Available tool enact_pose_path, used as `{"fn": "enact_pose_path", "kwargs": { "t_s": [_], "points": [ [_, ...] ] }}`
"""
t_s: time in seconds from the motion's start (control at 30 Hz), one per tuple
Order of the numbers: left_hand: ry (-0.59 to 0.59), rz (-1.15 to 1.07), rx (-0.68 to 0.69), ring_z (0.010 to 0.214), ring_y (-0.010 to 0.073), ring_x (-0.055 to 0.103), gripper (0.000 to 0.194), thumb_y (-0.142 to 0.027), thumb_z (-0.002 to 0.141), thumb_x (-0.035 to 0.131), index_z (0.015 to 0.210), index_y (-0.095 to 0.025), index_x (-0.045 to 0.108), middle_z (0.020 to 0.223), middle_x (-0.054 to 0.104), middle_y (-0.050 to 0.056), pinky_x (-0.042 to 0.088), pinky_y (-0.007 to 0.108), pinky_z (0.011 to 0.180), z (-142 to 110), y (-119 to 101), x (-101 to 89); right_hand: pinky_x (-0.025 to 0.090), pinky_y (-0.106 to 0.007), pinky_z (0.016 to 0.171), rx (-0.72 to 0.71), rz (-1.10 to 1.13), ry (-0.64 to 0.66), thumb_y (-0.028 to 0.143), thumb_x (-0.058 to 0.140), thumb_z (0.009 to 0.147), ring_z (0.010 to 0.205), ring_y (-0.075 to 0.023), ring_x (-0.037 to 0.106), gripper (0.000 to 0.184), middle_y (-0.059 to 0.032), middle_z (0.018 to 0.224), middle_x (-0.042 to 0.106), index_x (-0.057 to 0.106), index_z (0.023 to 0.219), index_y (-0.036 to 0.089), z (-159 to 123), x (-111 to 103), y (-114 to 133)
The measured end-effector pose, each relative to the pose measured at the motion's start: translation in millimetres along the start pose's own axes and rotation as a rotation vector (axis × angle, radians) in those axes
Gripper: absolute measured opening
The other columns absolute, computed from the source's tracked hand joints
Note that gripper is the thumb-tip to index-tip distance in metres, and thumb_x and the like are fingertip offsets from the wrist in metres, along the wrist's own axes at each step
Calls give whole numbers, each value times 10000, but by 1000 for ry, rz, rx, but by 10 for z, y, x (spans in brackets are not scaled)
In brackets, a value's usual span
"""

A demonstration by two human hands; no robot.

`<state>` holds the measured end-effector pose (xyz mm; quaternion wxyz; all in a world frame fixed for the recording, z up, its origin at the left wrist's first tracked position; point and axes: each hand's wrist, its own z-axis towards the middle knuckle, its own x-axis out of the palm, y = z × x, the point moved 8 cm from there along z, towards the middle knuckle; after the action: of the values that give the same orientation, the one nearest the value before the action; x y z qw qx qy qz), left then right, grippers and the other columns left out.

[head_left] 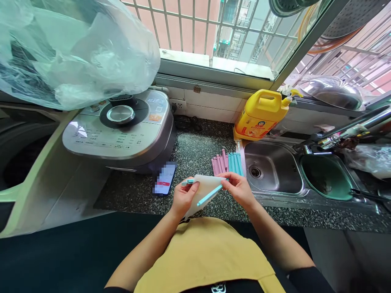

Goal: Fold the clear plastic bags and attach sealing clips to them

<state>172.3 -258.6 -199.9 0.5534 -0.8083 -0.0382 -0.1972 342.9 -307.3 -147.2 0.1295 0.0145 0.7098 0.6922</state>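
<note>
Pinching slim turquoise strip [210, 195] in right hand [239, 188], thin white sheet [207, 183] in left hand [183, 197], over dark speckled stone counter [195, 150] before barred window [193, 28].

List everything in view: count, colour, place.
Counter: 1, speckled dark, centre
Sink: 1, steel, right
Jug: 1, yellow, behind sink
Tub: 1, green, far right
Tap: 1, silver, behind tub
Loose sticks: several, teal, left of sink
Pink sticks: several, pink, left of those
Sheet: 1, white, front centre
Held sticks: 2 visible, teal, by sheet
Phone: 1, pale, counter's left
Cooker: 1, silver, behind phone
Bag: 1, whitish, above cooker
Colander: 1, silver, top right
Bars: many, grey, back
Apron: 1, yellow, bottom
Left hand: 1, bare, sheet's left
Right hand: 1, bare, sheet's right
</note>
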Motion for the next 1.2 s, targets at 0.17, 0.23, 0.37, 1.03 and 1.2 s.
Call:
{"fn": "enact_pose_path", "kwargs": {
  "t_s": [0.17,0.23,0.37,1.03,1.2],
  "points": [
    [60,36,37,587,115,547,251,-370,587,751,665,-147,665,630,631,11,451,212,574,-24,-40,30,458,-228,525,-18,-64,4,435,618,773,588,-121,570,271,-19,666,650,641,748,166,44,-42,56],
    [55,11,20,582,117,553,256,-373,580,752,658,-146,664,627,635,11,456,218,574,-32,-25,30,450,-220,501,-20,-63,9,456,609,778,563,-114,560,285,-10,643,634,632,750,173,35,-46,53],
    [-14,-116,-78,558,130,581,305,-392,515,780,645,-140,667,608,655,16,480,249,584,-56,33,7,516,-261,575,-104,56,115,550,588,765,738,-165,642,427,-88,929,692,607,1009,200,-12,-11,102],
    [-98,-119,16,593,140,598,290,-378,475,804,597,-150,674,576,657,4,475,259,671,-115,26,10,527,-249,587,-110,-35,-216,362,644,754,669,-148,617,247,-39,806,691,652,925,184,-134,-19,52],
    [-89,-84,35,609,143,586,335,-428,516,784,673,-139,716,646,696,32,456,249,627,-115,20,-9,493,-232,535,-84,-42,-253,353,649,739,586,-126,575,199,-21,708,669,659,830,177,-118,-24,39]
  ]
}}
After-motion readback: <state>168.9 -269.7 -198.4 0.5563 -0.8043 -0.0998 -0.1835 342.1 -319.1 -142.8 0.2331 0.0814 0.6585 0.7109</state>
